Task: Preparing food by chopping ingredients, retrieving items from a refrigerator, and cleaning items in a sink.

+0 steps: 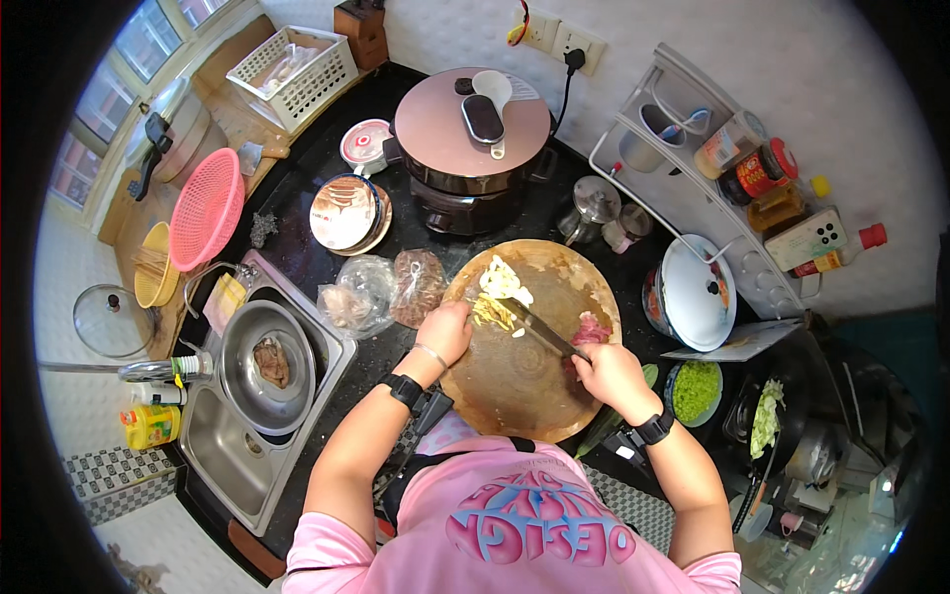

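A round wooden chopping board [519, 397] lies on the black worktop before me. My right hand [612, 375] grips the handle of a kitchen knife [549, 333], whose blade points up and left across the board. The blade's tip touches or lies beside yellow shredded ginger [491, 312] and a pile of pale chopped pieces [505, 281], perhaps garlic. At the board's left edge is my left hand [447, 335], close to the ginger; its fingertips are partly hidden. Raw red meat [591, 328] sits by the board's right edge, behind the knife handle.
Bagged food [418, 286] lies left of the board. A large electric cooker [471, 126] stands behind it. Leftward is a sink [223, 468] with a metal basin [237, 401]. Rightward are a bowl of chopped greens [695, 392], a lidded enamel pot [698, 289] and a wok [790, 423].
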### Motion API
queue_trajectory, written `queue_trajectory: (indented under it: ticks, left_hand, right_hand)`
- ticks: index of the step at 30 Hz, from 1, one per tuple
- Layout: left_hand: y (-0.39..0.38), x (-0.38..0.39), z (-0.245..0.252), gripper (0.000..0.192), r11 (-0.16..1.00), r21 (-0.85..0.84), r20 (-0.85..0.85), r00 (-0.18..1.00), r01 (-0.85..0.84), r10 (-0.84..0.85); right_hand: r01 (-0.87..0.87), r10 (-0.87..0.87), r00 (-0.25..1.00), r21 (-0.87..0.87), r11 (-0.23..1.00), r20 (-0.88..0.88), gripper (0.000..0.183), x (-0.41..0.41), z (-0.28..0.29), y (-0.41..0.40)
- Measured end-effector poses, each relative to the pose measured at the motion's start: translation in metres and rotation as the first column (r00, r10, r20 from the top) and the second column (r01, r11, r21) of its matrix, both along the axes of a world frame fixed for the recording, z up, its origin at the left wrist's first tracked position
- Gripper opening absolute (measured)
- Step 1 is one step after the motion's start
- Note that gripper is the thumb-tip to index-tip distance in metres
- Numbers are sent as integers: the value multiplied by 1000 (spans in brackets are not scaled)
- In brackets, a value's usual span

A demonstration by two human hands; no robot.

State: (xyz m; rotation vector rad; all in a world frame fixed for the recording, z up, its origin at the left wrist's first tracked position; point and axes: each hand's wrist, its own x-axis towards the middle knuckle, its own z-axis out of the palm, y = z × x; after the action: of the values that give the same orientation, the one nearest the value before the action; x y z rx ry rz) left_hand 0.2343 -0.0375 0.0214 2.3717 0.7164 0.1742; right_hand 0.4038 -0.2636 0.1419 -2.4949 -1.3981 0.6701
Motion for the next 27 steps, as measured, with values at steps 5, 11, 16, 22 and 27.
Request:
queue_trajectory:
  ticks: [5,11,16,22,27]
  left_hand:
    - [-8,6,-5,12,999,9,-10,999,38,-38]
    - [-4,8,-10,11,982,162,-23,995,101,-98]
    - [-5,11,-5,8,920,333,-51,978,208,-203]
    - [-2,14,0,8,815,465,-146,938,345,-314]
    - [-2,15,6,10,835,436,-163,942,336,-294]
  right_hand:
    - [31,-31,999,11,999,34,20,-1,2,-12]
    - [37,-37,999,10,999,21,21,-8,0,-17]
    - [48,-48,998,18,999,41,21,-8,-3,-19]
    - [47,-48,998,17,999,32,19,-8,-2,-21]
    - [48,-48,998,9,999,46,19,-9,3,-22]
